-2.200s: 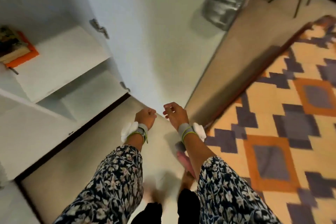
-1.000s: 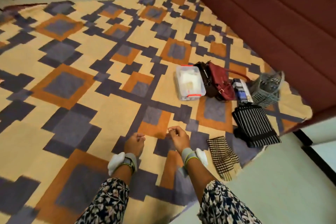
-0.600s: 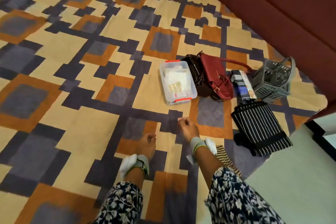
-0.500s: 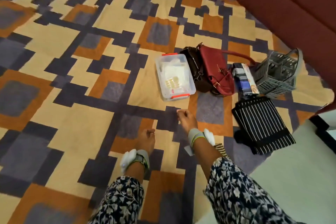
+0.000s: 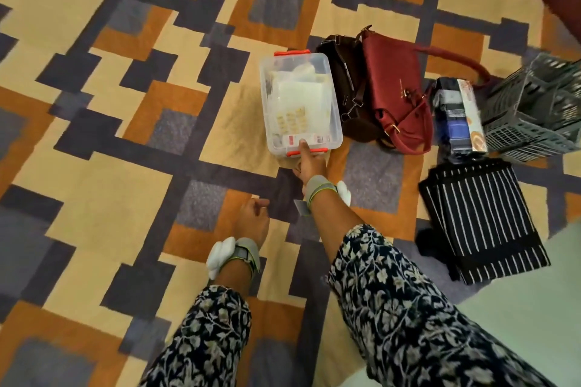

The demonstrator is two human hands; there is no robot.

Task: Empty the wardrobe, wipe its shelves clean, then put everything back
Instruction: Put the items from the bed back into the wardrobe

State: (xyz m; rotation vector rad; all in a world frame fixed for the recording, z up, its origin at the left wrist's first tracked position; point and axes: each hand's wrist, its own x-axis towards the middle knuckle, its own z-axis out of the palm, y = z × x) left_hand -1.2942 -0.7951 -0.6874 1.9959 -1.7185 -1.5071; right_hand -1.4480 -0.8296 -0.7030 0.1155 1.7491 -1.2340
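Observation:
A clear plastic box (image 5: 298, 104) with orange clips lies on the patterned rug (image 5: 94, 166), with packets visible inside it. My right hand (image 5: 309, 165) is at the box's near end, its thumb on the lid by the orange clip and its fingers curled at the rim below. My left hand (image 5: 253, 218) hovers over the rug nearer to me, loosely curled and holding nothing. Both wrists carry grey bands with white pads.
Right of the box lie a dark brown bag (image 5: 341, 94), a red handbag (image 5: 393, 94), a blue-and-white package (image 5: 457, 116), a grey slatted basket (image 5: 534, 110) and a folded black striped cloth (image 5: 481, 217). Pale floor (image 5: 518, 324) shows at the bottom right.
I turned from the wardrobe to the rug and came close to the items. My right hand reached forward onto the near end of the clear box; my left hand stayed low.

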